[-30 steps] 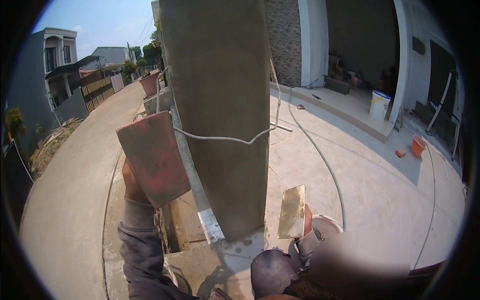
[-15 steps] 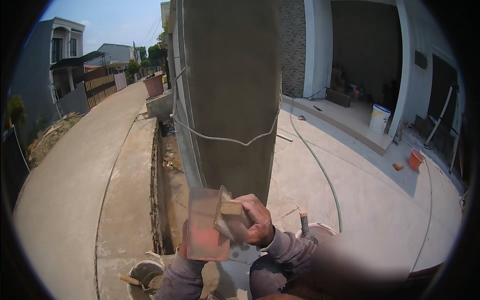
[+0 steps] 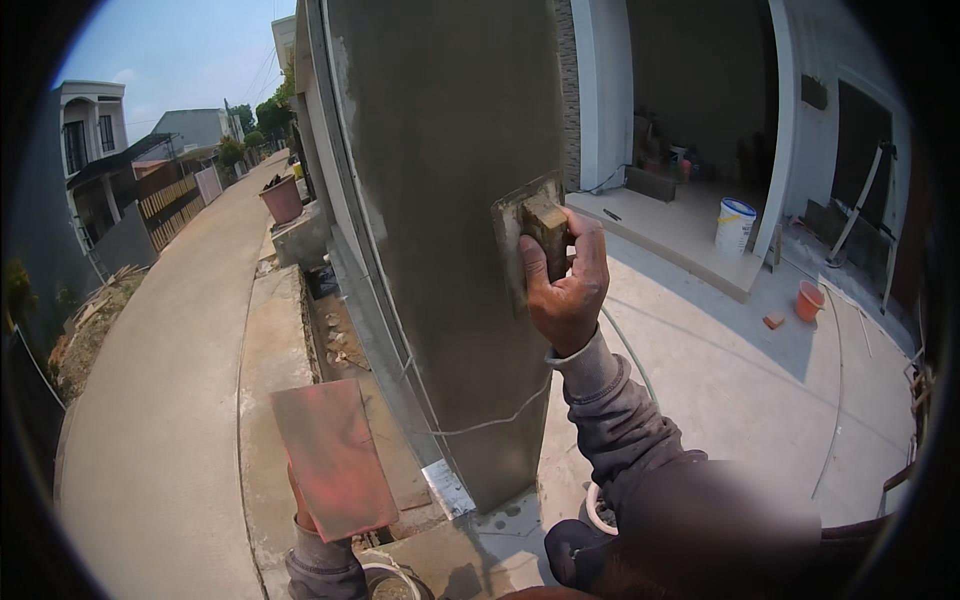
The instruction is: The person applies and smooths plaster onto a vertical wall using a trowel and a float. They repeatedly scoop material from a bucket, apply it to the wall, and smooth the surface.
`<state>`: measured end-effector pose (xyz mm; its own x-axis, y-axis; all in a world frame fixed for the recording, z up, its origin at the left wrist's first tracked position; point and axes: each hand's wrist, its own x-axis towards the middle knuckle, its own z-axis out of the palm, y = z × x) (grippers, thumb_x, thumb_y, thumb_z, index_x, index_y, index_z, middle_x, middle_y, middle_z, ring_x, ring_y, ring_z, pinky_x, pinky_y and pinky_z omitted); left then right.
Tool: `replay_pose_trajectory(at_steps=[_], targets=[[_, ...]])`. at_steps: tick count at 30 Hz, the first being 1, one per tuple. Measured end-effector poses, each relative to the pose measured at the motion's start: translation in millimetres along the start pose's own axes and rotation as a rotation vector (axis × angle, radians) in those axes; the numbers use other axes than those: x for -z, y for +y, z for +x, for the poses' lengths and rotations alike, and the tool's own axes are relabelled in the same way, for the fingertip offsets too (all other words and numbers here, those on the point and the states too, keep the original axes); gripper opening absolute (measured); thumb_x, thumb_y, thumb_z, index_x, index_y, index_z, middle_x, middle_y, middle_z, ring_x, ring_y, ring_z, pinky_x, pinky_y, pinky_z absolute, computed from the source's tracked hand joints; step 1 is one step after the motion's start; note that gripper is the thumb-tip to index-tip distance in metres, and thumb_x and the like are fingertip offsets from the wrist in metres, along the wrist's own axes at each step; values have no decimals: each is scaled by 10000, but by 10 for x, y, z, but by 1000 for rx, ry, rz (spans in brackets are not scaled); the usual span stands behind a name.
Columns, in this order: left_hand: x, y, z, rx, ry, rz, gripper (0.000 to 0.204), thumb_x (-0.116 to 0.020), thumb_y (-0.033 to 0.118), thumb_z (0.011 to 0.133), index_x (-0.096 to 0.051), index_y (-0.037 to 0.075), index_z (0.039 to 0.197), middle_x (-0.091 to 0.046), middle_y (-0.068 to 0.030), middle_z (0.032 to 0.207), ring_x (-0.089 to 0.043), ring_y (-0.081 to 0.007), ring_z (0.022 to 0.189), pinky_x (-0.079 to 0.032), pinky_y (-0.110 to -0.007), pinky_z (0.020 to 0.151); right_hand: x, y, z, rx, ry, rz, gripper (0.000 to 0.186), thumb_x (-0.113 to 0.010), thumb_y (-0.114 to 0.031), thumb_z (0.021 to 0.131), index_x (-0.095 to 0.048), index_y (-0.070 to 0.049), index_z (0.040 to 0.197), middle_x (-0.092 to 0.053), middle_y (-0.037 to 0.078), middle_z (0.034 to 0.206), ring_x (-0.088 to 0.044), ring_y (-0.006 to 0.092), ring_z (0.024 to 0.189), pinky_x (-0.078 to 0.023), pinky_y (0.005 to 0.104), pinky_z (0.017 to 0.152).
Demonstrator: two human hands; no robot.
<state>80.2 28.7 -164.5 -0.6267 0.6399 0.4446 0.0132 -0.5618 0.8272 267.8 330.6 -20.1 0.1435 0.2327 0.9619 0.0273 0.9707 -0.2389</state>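
Note:
My right hand [image 3: 575, 285] grips the block handle of a plastering float [image 3: 511, 235]. The float's thin plate lies against or very close to the grey plastered face of a tall pillar [image 3: 430, 190], near its right edge. Lower down on the left, my left hand [image 3: 301, 503] holds a flat red rectangular board [image 3: 335, 457] smeared with grey, tilted beside the pillar's foot. Most of the left fingers are hidden behind the board.
A wire [image 3: 490, 424] crosses the pillar low down. Buckets stand below my left hand [image 3: 388, 582] and by my knee [image 3: 600, 510]. A rubble-filled trench [image 3: 338, 335] runs along the left, beside the road [image 3: 165, 380]. A hose [image 3: 633, 358] lies on the paving at right.
My right hand has carried the float up and right, from over the red board to the pillar's face. The left hand and board have moved left and slightly down. The view has shifted.

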Motion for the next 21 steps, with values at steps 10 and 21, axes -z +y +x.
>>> replay_pose_trajectory(at_steps=[10, 21], targets=[[-321, 1898, -219, 245, 296, 153, 500, -483, 280, 1055, -393, 44, 1487, -561, -143, 1330, -602, -247, 1133, -538, -357, 922, -916, -876, 1878, -107, -65, 7, 357, -763, -189, 861, -674, -45, 1176, -641, 129, 1063, -685, 307, 898, -577, 373, 754], [-20, 2742, 32, 176, 278, 155, 499, -491, 261, 1052, -390, 45, 1490, -556, -151, 1336, -604, -245, 1120, -542, -350, 906, -1064, -1022, 3059, 127, -52, -137, 416, -808, -215, 846, -652, -6, 1170, -655, 149, 1041, -684, 311, 903, -570, 404, 791]])
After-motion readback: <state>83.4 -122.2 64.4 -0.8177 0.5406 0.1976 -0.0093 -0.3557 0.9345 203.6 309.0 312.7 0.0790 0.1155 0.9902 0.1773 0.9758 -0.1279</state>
